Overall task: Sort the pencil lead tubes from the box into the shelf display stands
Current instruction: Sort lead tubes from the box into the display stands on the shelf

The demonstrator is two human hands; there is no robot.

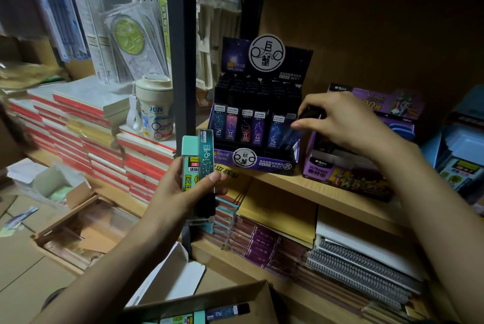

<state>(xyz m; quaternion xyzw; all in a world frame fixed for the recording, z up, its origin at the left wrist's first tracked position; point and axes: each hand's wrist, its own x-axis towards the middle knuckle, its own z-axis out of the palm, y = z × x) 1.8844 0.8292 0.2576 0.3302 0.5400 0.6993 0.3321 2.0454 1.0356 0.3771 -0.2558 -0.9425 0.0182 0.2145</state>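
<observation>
Dark tube (290, 135) was pinched by right hand (340, 122), tilted over rightmost front slot of stand (262, 165); two upright tubes (197, 164) were gripped by left hand (178, 192).

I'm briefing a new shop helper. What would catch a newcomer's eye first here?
First, the purple constellation display stand at the middle of the shelf, where the right hand pinches a dark tube at its right end. Next, the left hand in front of the stand, holding up a mint tube and a teal constellation tube.
</observation>
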